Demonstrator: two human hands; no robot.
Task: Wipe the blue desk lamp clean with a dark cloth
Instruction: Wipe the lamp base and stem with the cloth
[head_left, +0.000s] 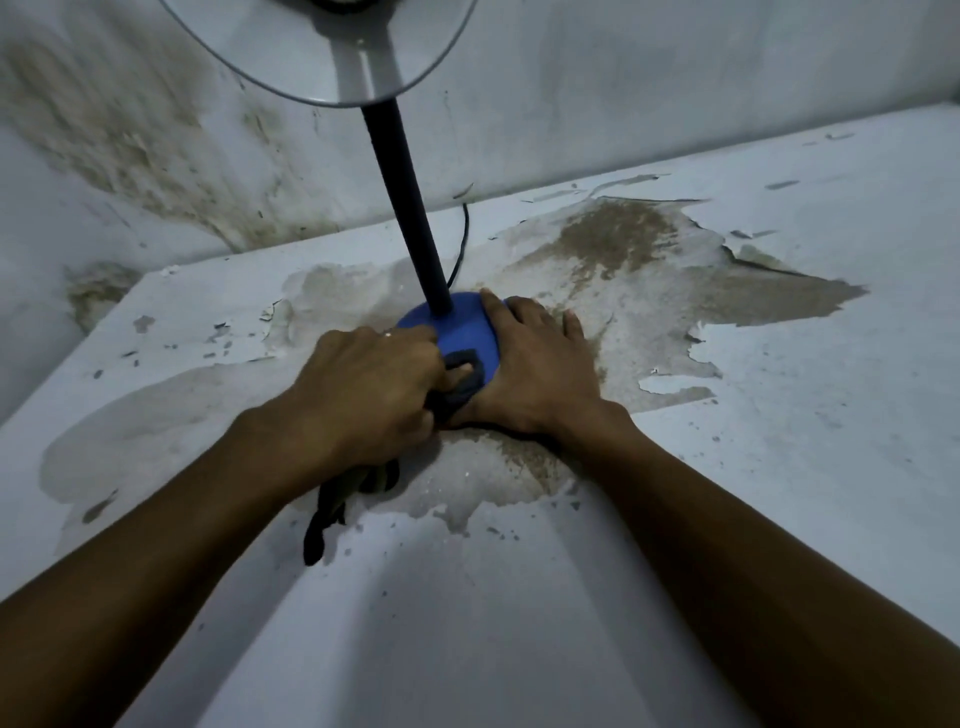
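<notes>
- Where the worn white table (779, 415) has lost its paint in a brown patch, the blue desk lamp (457, 332) stands on its round base, near the back edge by the wall (156, 156); both hands close in on that base from the near side.
- Against the front of the base lies the dark cloth (462, 382), bunched and pressed to the blue surface; it sits between the two hands, just at the left hand's fingertips.
- From the left, the left hand (369, 395) is curled shut around the cloth, fingers folded in and pinching it against the base; a loose tail of the cloth hangs out beneath the wrist and trails onto the table.
- On the right side of the base, the right hand (535, 358) lies flat and spread, thumb up on the dome, fingers splayed on the table just beside it; it grips nothing, only braces.
- Out of the middle of the base rises the dark stem (400, 208), tilted toward the camera; the pale lamp head (322, 47) fills the top of the view.
- Behind the base a thin black cord (460, 254) runs toward the stained wall.
</notes>
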